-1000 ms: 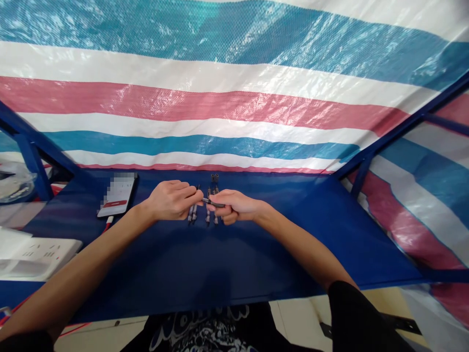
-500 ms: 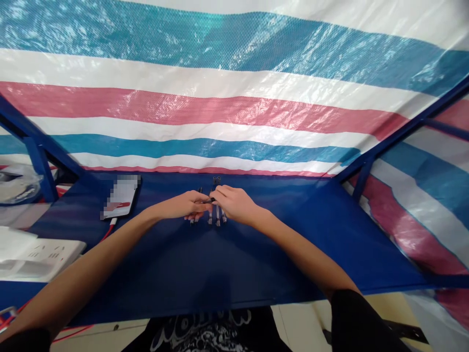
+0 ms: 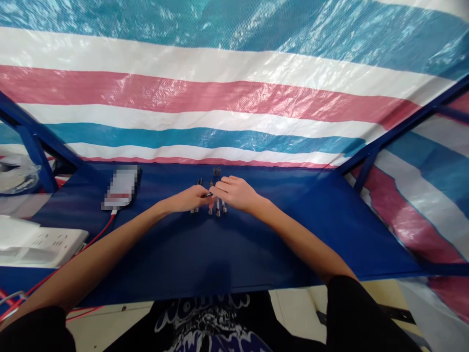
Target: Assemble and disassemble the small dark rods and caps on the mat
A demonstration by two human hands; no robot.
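My left hand [image 3: 186,199] pinches a slim dark pen [image 3: 208,194] over the middle of the table. From the other side my right hand [image 3: 237,193] closes its fingers on the pen's right end, so the two hands nearly meet. Beneath and between them lie several clear pens [image 3: 219,208], side by side and pointing toward me. Two darker ones [image 3: 197,211] stick out from under my left hand. My fingers cover much of the held pen, and its tip is hidden.
Behind the hands, two small dark pieces [image 3: 217,171] sit on the blue table [image 3: 205,259]. A phone [image 3: 122,188] with a red cable lies left, beyond a white power strip [image 3: 54,244]. Blue frame bars [image 3: 399,129] and a striped sheet [image 3: 220,98] enclose the table.
The whole view has tilted down slightly, so the table sits higher. Both hands stay together on the pen, with the left fingers drawn in closer.
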